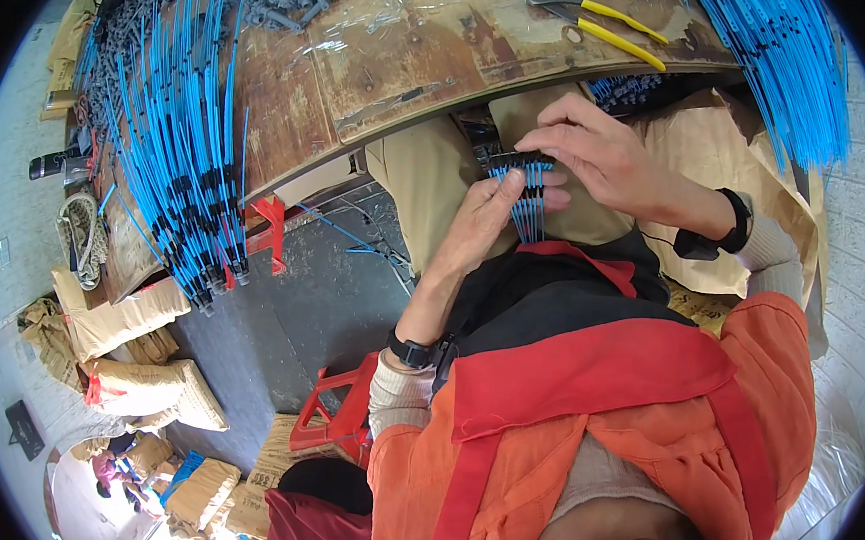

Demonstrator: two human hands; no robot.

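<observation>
My left hand point(489, 211) is closed around a small bundle of thin blue tubes point(531, 225) over my lap, with the thumb lying across its front. Black bands cross the tubes, and a row of black pieces tops the far end. My right hand point(600, 153) comes from the right, its thumb and forefinger pinched at that black end. What lies between those fingertips is too small to make out. The lower ends of the tubes reach toward my dark apron point(564, 291).
The worn wooden table point(407, 51) curves ahead, bearing yellow-handled pliers point(601, 27) and grey plastic parts point(298, 0). Long blue tubes hang over its edge at left point(186, 117) and right point(773, 45). A red stool point(347, 411) and filled sacks point(150, 395) stand at left; brown paper point(766, 161) lies at right.
</observation>
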